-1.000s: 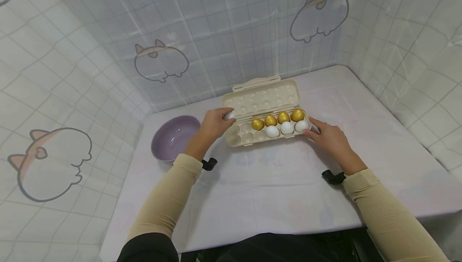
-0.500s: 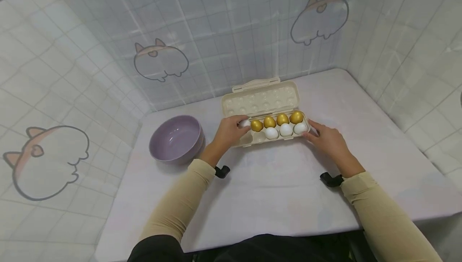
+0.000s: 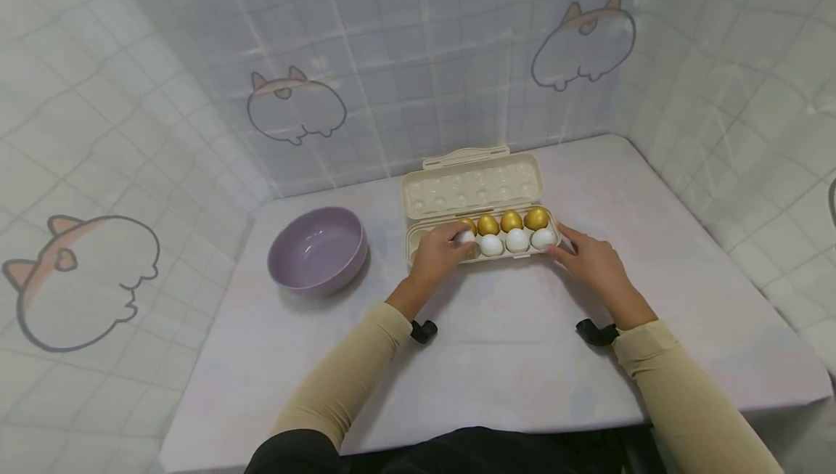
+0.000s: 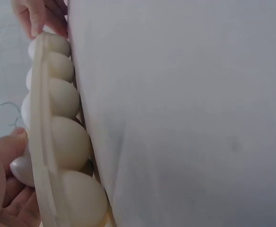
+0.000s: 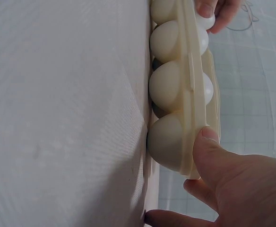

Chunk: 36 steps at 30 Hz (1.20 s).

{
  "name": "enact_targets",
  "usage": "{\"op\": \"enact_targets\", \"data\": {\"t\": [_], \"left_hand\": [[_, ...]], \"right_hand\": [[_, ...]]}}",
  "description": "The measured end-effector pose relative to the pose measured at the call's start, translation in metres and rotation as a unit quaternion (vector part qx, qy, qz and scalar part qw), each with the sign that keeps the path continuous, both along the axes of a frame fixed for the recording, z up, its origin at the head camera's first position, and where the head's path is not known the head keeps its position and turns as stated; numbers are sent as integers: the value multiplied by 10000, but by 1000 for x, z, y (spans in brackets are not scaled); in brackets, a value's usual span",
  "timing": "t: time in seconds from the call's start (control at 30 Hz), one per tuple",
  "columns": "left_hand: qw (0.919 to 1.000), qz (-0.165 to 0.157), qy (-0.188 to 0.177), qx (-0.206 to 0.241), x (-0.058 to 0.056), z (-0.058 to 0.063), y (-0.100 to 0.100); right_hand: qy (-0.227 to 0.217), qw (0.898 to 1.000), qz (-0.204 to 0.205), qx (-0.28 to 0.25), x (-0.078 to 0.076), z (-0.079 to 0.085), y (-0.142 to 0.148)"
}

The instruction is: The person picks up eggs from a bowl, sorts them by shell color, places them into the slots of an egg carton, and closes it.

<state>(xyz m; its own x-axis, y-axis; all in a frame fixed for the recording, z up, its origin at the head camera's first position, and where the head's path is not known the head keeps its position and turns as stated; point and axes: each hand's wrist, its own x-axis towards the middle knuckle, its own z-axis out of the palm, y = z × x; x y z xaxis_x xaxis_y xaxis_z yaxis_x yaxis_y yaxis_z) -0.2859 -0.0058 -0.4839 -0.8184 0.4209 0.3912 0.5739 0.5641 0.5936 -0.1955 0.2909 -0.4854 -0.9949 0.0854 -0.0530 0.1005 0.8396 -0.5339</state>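
In the head view, an open cream plastic egg carton lies on the table. Several gold eggs fill its back row from the right end. Three white eggs sit in front of them. My left hand pinches another white egg beside these, at a front-row cup; whether the egg touches the cup is hidden. My right hand grips the carton's right end; in the right wrist view its thumb presses on the rim. My left hand and arm cover part of the carton's left end.
A purple bowl stands to the left of the carton. Behind the carton, its lid leans back near the tiled-pattern wall sheet. A pale cloth covers the table.
My left hand has moved right and toward me with the white egg, from over the carton's left end to the front row. My right hand stays at the right end.
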Motion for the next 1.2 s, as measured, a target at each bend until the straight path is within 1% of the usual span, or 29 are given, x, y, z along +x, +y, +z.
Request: {"op": "enact_targets", "data": {"t": [0.1, 0.17, 0.37, 0.43, 0.5, 0.57, 0.63, 0.73, 0.8, 0.83, 0.9, 0.93, 1.0, 1.07, 1.13, 1.2], "left_hand": [[9998, -40, 209, -49, 2, -1, 3], [9996, -82, 236, -102, 3, 0, 4], [9988, -63, 38, -478, 5, 5, 2], [9982, -20, -19, -596, 2, 8, 0], [9978, 100, -22, -662, -4, 13, -3], [9978, 304, 31, -595, -15, 19, -8], [9972, 605, 89, -434, -29, 26, -14], [9930, 1152, 72, -251, -53, 37, -24], [9879, 1526, -158, -230, -67, 42, -30], [9852, 1665, -346, -238, -73, 43, -33], [9798, 1802, -834, -242, -82, 45, -37], [9773, 1786, -1115, -235, -86, 46, -38], [9720, 1631, -1680, -214, -92, 47, -40], [9668, 1436, -2110, -136, -96, 46, -41], [9618, 1340, -2388, -24, -99, 44, -41], [9582, 1353, -2516, 137, -100, 43, -41]], "right_hand": [[1, 10000, -16, -13, 1, 1, -1], [19, 10000, -19, -18, 2, 1, -1], [-7, 10000, -18, -1, 1, 0, -1], [-28, 10000, -24, -6, 0, 0, -1], [-33, 10000, -37, -24, -1, 0, -1], [-23, 10000, -47, -30, -1, 1, -1], [-10, 10000, -57, -27, -1, 1, 0], [-21, 10000, -53, -13, -2, 0, 1], [-32, 10000, -47, -13, -2, -1, 1], [-39, 10000, -46, -16, -2, -1, 2], [-41, 10000, -48, -33, -2, -2, 2], [-33, 10000, -46, -38, -2, -2, 2], [-25, 10000, -52, -56, -2, -2, 1], [-17, 10000, -50, -61, -2, -2, 1], [-19, 10000, -45, -62, -2, -2, 1], [-26, 10000, -49, -57, -1, -2, 1]]}}
